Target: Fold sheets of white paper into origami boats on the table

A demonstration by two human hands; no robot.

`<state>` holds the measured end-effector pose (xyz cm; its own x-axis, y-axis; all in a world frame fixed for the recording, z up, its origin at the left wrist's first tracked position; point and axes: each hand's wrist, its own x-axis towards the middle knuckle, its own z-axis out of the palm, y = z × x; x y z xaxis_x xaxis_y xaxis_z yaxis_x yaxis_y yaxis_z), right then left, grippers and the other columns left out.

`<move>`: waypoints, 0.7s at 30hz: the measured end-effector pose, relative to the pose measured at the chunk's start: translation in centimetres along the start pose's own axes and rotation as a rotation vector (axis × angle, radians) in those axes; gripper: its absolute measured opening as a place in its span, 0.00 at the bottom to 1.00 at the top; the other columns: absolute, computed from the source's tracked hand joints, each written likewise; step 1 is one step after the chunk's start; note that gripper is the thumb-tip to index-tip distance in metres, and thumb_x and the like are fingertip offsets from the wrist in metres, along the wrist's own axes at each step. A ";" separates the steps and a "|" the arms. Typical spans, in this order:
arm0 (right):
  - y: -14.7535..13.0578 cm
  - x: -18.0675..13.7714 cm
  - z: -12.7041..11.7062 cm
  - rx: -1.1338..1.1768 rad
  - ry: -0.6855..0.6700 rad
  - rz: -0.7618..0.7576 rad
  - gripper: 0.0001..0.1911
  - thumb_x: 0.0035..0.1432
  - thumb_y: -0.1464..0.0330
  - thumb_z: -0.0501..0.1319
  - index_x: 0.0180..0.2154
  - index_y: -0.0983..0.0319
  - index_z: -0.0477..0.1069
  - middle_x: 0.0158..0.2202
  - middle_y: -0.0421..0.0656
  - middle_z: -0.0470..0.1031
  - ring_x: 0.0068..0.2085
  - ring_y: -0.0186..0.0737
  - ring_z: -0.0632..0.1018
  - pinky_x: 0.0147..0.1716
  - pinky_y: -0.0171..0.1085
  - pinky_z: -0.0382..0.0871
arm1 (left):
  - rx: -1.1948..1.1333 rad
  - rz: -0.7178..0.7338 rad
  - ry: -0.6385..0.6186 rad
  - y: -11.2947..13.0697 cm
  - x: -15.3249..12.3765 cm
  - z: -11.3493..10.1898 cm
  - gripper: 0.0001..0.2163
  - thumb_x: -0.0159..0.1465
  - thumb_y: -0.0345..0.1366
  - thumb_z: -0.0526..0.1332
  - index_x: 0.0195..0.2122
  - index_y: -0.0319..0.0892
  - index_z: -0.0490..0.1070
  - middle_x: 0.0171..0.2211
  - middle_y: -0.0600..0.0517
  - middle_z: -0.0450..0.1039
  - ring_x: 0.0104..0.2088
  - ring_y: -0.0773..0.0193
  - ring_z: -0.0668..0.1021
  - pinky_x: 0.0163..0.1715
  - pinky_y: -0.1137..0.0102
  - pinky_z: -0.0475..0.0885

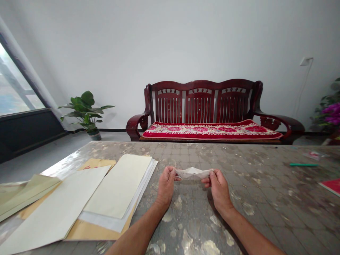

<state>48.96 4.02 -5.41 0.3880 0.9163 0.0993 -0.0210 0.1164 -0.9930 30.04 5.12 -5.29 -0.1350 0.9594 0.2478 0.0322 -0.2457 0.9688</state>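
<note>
A small folded piece of white paper (193, 173) is held just above the patterned grey tabletop (239, 198), stretched between both hands. My left hand (166, 186) pinches its left end with thumb and fingers closed. My right hand (218, 187) pinches its right end the same way. Both forearms reach in from the bottom edge of the view.
To the left lie several cream and white paper sheets (119, 186) on a brown envelope (98, 230). A green pen (303, 164) and a red card (332, 186) sit at the right. Beyond the table stand a red-cushioned wooden bench (209, 109) and a potted plant (85, 113).
</note>
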 end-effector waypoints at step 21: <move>0.6 -0.1 -0.6 -0.013 -0.189 -0.056 0.19 0.57 0.49 0.57 0.35 0.59 0.64 0.25 0.41 0.77 0.26 0.41 0.78 0.28 0.38 0.72 | 0.889 0.690 -0.286 1.1 -0.4 -1.2 0.06 0.67 0.36 0.59 0.33 0.44 0.72 0.35 0.52 0.75 0.37 0.62 0.74 0.39 0.66 0.64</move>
<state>49.45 3.77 -6.03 0.2078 0.9645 0.1631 0.0078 0.1651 -0.9862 28.95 4.28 -4.38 0.4071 0.6838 0.6055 0.7111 -0.6533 0.2597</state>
